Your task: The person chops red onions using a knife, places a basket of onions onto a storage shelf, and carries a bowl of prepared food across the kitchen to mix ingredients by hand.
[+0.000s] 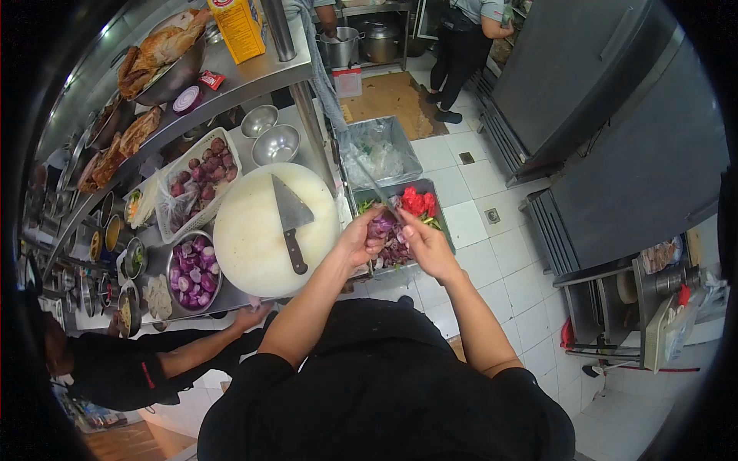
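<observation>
My left hand (359, 240) is closed around a red onion (380, 225), in front of my body. Close beside it, my right hand (427, 247) grips a knife whose thin blade (374, 183) points up and to the left; its handle is hidden in my fingers. Both hands are above a grey bin (444, 221) with onion skins (394, 255), green scraps and something bright red (418, 201) in it. To the left, a broad kitchen knife (291, 215) with a dark handle lies on a round white cutting board (247, 257).
A bowl of peeled red onions (194, 270) and a white basket (171, 219) of unpeeled ones stand left of the board. Two metal bowls (275, 144) sit behind it. A co-worker (115, 369) is at lower left, another person (463, 46) at the back. Dark refrigerators (638, 161) line the right.
</observation>
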Tool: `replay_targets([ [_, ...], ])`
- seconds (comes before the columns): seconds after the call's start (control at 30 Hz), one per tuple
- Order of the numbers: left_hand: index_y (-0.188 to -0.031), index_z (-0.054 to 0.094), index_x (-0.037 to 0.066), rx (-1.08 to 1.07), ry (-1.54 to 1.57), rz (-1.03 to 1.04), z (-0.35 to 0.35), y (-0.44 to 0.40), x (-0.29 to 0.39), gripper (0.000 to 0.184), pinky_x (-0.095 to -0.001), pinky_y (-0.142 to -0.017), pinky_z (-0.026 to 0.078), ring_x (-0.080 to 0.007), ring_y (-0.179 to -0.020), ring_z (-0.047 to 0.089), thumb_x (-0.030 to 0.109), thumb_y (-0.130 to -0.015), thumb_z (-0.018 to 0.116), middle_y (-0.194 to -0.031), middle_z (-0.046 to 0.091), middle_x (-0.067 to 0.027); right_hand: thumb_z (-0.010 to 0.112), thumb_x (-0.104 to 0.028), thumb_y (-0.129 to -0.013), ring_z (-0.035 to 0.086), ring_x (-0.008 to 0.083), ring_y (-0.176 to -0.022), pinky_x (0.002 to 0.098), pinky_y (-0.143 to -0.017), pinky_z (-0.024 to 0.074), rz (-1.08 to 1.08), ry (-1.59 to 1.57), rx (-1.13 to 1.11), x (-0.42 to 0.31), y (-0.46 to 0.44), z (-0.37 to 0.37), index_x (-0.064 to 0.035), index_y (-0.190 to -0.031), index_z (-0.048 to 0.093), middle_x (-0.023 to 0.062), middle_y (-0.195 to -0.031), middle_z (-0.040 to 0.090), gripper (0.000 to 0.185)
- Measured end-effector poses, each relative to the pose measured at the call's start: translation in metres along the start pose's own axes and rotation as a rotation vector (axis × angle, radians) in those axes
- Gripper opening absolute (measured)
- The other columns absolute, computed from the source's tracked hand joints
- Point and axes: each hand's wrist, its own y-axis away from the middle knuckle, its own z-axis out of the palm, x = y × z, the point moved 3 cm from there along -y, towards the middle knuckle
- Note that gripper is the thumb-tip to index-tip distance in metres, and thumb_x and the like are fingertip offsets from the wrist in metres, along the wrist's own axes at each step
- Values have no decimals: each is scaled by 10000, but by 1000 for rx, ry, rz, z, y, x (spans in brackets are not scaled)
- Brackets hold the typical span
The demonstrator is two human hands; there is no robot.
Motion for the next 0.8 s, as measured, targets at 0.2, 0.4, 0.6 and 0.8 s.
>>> replay_targets([
  [0.2,-960,614,156,68,-164,58,11,10,3,274,-235,-457,335,-84,-551,481,428,-961,580,-752,588,19,521,-414,-983,644,225,-967,352,-877,482,151,-73,-23,15,-6,-14,-75,-1441,445,149,-1043,687,575],
  [0.4,-1000,595,139,195,-112,255,5,-1,-8,273,-277,-538,443,-123,-656,569,408,-957,604,-806,604,7,544,-464,-940,657,456,-806,474,-756,496,-13,265,-109,-13,9,13,-72,-1541,187,270,-787,652,802],
  [0.6,-987,579,119,316,-15,414,12,3,-10,271,-287,-564,498,-147,-703,611,382,-945,633,-862,608,-20,529,-489,-939,653,475,-775,480,-746,502,-86,306,-112,-1,8,21,-86,-1553,137,285,-794,657,832],
  [0.8,-906,554,136,365,-144,405,9,8,-7,266,-279,-468,426,-116,-605,559,391,-968,595,-754,547,21,567,-405,-945,663,406,-982,398,-901,491,-58,250,-102,-22,9,18,-115,-1517,297,262,-1358,525,697],
])
